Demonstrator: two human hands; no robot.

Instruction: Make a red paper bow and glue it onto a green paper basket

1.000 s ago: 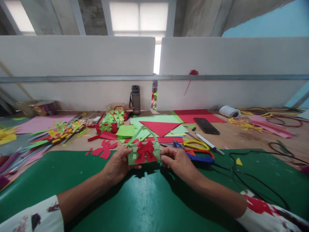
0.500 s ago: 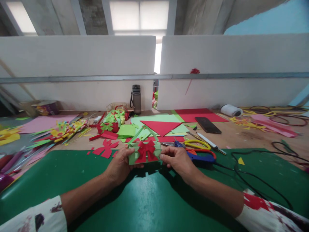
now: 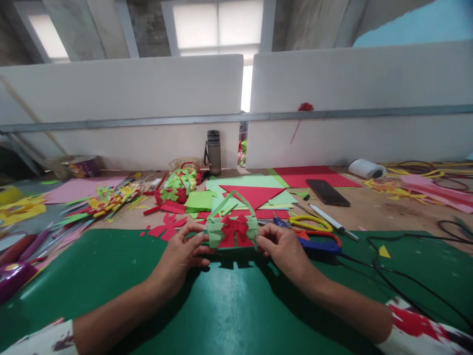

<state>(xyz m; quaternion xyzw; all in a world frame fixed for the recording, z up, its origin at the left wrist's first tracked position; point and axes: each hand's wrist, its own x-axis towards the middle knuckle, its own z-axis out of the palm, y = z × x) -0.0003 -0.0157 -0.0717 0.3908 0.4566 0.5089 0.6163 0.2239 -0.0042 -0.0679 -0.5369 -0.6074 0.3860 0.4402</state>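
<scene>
A: Scanning counter (image 3: 388, 209), then green mat (image 3: 221, 305): locating paper basket (image 3: 232, 231)?
B: Sitting over mat's far edge, midway between hands, long axis running left to right, handle arching up.
A: Checking grips?
B: Clamping left end with left hand (image 3: 181, 254); clamping right end with right hand (image 3: 284, 249). Neither lying nearer.

Green mat (image 3: 229, 305): bare near edge, open left of left hand (image 3: 181, 254).
Beside right hand (image 3: 284, 249): blocked by glue gun (image 3: 320, 245), scissors (image 3: 312, 224), black cable (image 3: 374, 261).
Far tabletop (image 3: 369, 212): crowded with paper scraps (image 3: 199, 201).
</scene>
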